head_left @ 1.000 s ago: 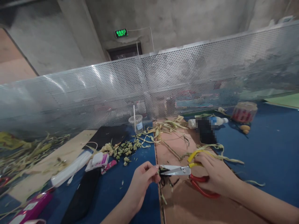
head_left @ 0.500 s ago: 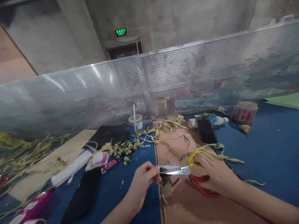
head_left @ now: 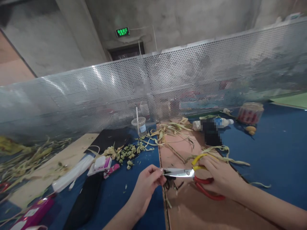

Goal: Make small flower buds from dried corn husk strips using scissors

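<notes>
My right hand [head_left: 216, 174] grips a pair of scissors [head_left: 178, 172] with one yellow and one red handle. Their metal blades point left, with the tips at the fingers of my left hand [head_left: 151, 182]. Thumb and fingers of that hand are pinched together; what sits between them is too small and covered to make out. Below the blades, dark stringy scraps [head_left: 171, 184] lie on a brown cardboard sheet [head_left: 203, 212]. Small green plant clumps [head_left: 129, 153] form a loose pile to the upper left of my left hand.
Pale dried leaves [head_left: 172, 129] spread over the cardboard's far end. A plastic cup with a straw [head_left: 141, 126], a bottle [head_left: 225, 123] and a clear jar [head_left: 250, 113] stand or lie near the perforated metal screen [head_left: 96, 95]. At left are a black pouch [head_left: 83, 201] and a magenta packet [head_left: 35, 210].
The scissors have turned slightly and their pivot has moved a little left toward my left hand. Both hands stay almost in place, the left still pinched at the blade tips.
</notes>
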A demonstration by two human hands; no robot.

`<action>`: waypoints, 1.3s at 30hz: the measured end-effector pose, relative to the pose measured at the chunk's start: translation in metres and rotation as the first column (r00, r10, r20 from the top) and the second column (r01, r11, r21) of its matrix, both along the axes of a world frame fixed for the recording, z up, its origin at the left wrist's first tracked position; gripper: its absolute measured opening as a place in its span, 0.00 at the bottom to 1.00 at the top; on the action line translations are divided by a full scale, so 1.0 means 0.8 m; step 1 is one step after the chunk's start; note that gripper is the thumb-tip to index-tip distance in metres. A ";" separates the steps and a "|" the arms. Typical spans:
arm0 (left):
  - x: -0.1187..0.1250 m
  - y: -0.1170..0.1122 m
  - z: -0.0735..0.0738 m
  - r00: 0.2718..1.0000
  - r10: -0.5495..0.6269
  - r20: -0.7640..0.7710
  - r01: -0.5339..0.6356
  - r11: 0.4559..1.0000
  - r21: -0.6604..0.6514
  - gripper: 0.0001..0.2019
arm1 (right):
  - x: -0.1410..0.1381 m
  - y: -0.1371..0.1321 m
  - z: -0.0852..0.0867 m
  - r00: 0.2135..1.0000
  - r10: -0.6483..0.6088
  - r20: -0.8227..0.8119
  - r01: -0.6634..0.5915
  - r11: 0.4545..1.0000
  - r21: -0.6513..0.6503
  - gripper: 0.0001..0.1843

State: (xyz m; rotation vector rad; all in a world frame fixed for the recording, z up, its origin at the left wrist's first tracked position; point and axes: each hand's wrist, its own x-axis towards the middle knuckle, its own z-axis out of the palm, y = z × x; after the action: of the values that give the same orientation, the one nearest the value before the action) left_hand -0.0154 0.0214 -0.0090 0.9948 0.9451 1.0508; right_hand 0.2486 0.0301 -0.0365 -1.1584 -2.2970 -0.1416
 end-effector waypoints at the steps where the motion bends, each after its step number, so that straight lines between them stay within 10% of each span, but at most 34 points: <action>1: 0.000 0.000 0.001 1.000 0.001 0.004 -0.001 1.000 -0.008 0.09 | 0.000 0.000 -0.001 1.000 -0.002 0.001 0.002 1.000 0.001 0.15; 39: 0.005 -0.004 0.008 1.000 -0.011 -0.012 0.011 1.000 0.000 0.09 | -0.002 -0.005 0.001 0.998 -0.034 0.046 0.034 0.999 0.006 0.14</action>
State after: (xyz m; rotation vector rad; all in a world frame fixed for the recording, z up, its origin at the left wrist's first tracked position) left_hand -0.0117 0.0185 -0.0029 1.0062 0.9480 1.0366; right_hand 0.2468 0.0264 -0.0354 -1.2043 -2.3160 -0.1883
